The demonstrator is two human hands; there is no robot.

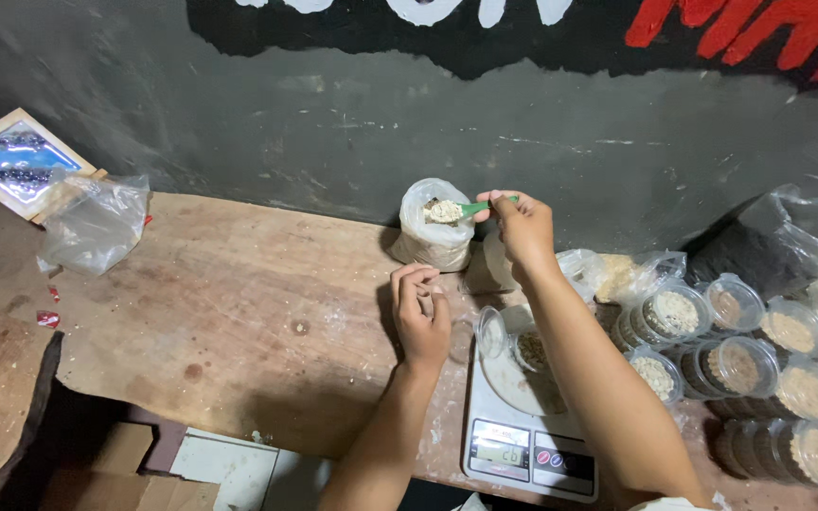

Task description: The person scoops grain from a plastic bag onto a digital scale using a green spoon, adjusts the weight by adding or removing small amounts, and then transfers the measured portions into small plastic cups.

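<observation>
Nearest the camera, a white digital scale point(529, 445) sits at the front edge of the wooden desk point(239, 303), its display facing the person. On its round platform stands a small clear plastic cup point(528, 350) with some light brown grainy material inside, partly hidden by the right forearm; its hinged lid point(490, 332) stands open on the left side.

Left of the scale, the left hand point(420, 314) rests on the desk, fingers curled inward in a loose fist. Whether it holds anything cannot be told.

To the right of the scale, a group of like clear cups point(745, 364) stands close together, lids shut, each filled with pale or brown granules. Crumpled clear plastic bags point(617, 274) lie just behind them.

Farther back, the right hand point(521, 225) is raised above the desk, fingers pinched on the handle of a green spoon point(474, 207). The spoon's bowl carries a heap of pale grainy material and hovers at the mouth of an open plastic bag point(435, 227) of the same material, which stands upright near the dark wall point(381, 123).

At far left, an empty-looking clear bag point(95, 225) lies on the desk, just beside a framed picture point(16, 163) leaning at the wall.
</observation>
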